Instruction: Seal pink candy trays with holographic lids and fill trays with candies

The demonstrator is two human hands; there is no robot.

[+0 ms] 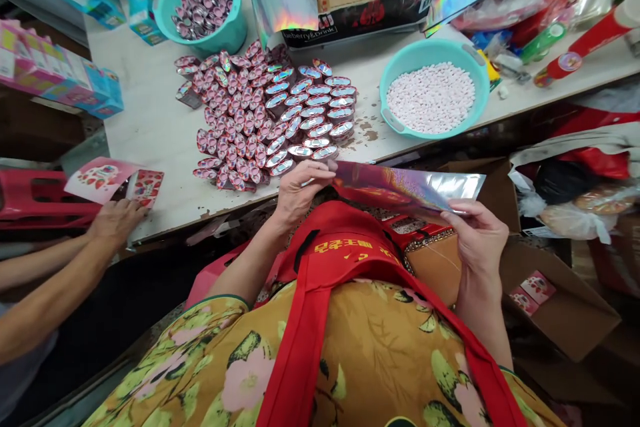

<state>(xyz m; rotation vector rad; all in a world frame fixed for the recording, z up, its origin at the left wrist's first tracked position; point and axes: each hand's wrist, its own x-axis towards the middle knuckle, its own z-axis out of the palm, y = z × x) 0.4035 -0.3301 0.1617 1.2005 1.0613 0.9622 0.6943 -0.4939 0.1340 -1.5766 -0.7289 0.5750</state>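
"Item in hand?"

"A shiny iridescent sheet (395, 185), just off centre towards three o'clock; whether it is a pouch, I cannot tell."

"Grip?"

"Left hand (296, 195) closed in a pinch on its nine o'clock end; right hand (481, 232) likewise on its four o'clock end."

"Surroundings?"

"On the table (133, 120): clustered small packs (249, 123) at eleven o'clock, a teal basin (435, 52) of white pieces (433, 99) at two. At nine, a co-worker's hand (116, 220) touches pink printed packaging (100, 180)."
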